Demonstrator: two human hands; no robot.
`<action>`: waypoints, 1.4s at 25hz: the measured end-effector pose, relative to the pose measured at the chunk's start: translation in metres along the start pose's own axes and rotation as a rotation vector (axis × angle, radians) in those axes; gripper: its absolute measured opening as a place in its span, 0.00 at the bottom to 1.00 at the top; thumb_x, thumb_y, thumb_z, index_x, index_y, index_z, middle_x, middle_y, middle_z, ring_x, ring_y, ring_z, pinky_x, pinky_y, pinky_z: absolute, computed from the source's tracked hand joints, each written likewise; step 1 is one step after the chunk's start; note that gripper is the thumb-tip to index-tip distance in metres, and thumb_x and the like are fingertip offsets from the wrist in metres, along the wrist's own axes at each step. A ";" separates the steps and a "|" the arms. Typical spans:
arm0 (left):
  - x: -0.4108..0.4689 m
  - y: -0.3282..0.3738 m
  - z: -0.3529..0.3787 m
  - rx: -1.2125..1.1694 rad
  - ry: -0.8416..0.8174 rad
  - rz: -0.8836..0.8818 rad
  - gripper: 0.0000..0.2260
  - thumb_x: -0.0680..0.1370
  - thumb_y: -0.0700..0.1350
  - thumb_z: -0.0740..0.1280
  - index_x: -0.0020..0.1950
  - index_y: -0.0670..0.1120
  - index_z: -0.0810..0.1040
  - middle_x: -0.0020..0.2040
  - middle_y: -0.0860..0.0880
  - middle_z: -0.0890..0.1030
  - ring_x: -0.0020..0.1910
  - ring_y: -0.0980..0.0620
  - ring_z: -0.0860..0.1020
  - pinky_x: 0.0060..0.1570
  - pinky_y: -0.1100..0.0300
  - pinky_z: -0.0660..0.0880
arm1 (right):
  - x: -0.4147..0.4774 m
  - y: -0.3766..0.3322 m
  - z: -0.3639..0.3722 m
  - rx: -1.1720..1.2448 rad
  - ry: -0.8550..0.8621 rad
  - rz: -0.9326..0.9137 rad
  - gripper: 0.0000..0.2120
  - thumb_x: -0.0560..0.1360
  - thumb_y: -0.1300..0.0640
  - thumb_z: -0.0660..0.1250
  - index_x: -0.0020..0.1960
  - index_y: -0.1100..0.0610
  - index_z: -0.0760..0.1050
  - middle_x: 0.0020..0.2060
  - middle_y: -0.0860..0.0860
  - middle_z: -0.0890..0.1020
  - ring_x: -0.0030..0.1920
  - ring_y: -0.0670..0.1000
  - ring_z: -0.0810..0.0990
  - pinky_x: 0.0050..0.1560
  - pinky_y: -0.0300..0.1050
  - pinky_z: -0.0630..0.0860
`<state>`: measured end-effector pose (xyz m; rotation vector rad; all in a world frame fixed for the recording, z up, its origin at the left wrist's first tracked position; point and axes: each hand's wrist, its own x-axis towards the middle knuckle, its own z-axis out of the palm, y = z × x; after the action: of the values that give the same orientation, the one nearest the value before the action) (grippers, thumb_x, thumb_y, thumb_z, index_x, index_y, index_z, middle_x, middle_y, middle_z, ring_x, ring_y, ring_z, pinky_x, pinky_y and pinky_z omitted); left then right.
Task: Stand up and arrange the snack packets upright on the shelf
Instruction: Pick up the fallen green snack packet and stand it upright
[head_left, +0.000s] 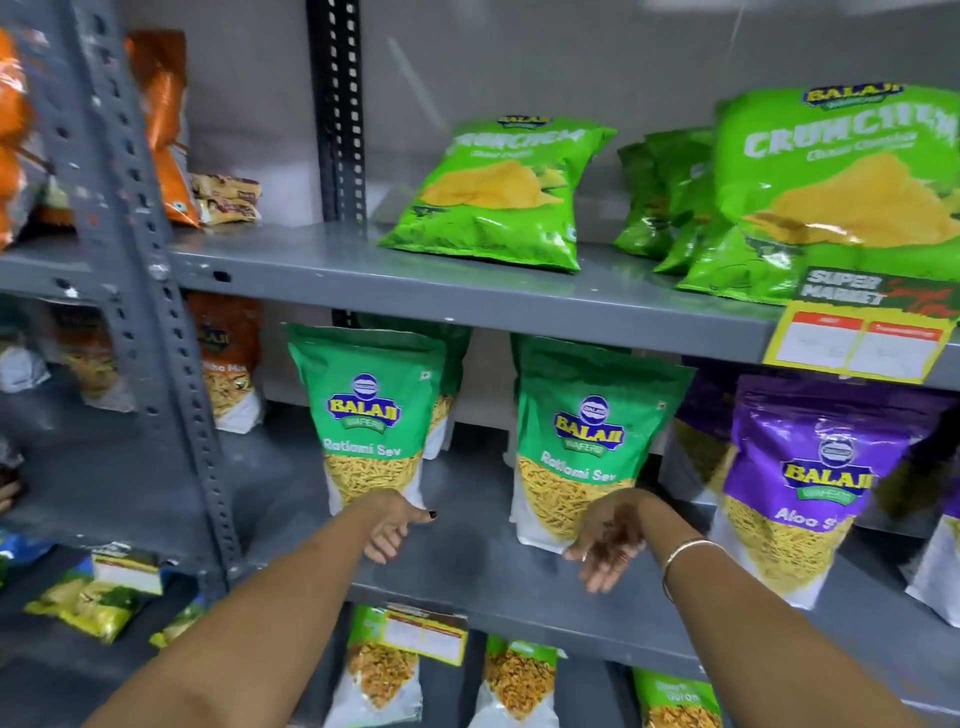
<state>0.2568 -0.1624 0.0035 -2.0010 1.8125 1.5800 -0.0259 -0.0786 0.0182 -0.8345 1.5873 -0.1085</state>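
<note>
Two green Ratlami Sev packets stand upright on the middle grey shelf: the left packet and the right packet, with more green packets behind them. My left hand hangs at the foot of the left packet, fingers loose and pointing down, holding nothing. My right hand is at the bottom of the right packet, fingers spread downward, empty; a bangle is on that wrist. A purple Aloo Sev packet stands upright to the right.
The upper shelf carries leaning green Crunchem chip bags and a bigger one by a yellow price tag. Orange bags stand at far left beside a slotted grey upright. More packets fill the lower shelf.
</note>
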 end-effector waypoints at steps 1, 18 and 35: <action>0.002 -0.014 -0.021 -0.031 0.024 -0.034 0.21 0.75 0.56 0.64 0.52 0.37 0.73 0.43 0.43 0.73 0.62 0.46 0.74 0.63 0.55 0.71 | 0.007 -0.020 0.020 -0.011 -0.012 0.013 0.07 0.76 0.64 0.61 0.42 0.63 0.76 0.26 0.56 0.85 0.28 0.53 0.85 0.31 0.47 0.83; 0.044 -0.092 -0.099 -0.057 0.134 0.533 0.23 0.69 0.41 0.74 0.62 0.40 0.74 0.63 0.42 0.78 0.62 0.45 0.76 0.61 0.57 0.71 | 0.037 -0.133 0.211 0.338 0.547 -0.589 0.26 0.72 0.69 0.67 0.69 0.65 0.64 0.57 0.58 0.76 0.39 0.39 0.72 0.23 0.24 0.71; -0.004 -0.099 -0.096 0.382 -0.117 0.088 0.23 0.74 0.46 0.69 0.66 0.39 0.68 0.66 0.43 0.73 0.63 0.46 0.73 0.61 0.55 0.73 | 0.015 -0.101 0.219 0.298 0.576 -0.482 0.41 0.71 0.59 0.71 0.75 0.63 0.50 0.74 0.58 0.61 0.74 0.58 0.60 0.71 0.50 0.64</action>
<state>0.3923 -0.1841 -0.0040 -1.6483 1.9965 1.2203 0.2162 -0.0763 0.0100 -0.9844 1.7993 -0.9813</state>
